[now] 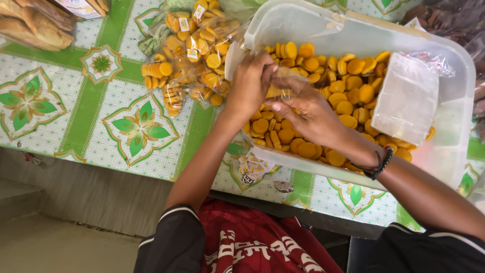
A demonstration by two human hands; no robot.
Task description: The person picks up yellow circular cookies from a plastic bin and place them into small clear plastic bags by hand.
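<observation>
Head view: patterned table [101, 116] carries a big clear plastic tub [454, 76] of round orange biscuits [348, 81]. Over it, left hand [250, 83] and right hand [308, 114] have fingers pinched on a small clear bag [283, 83]; holding its mouth wide would ease filling.

tub [457, 76] cut off (right edge), fingertips hidden
</observation>
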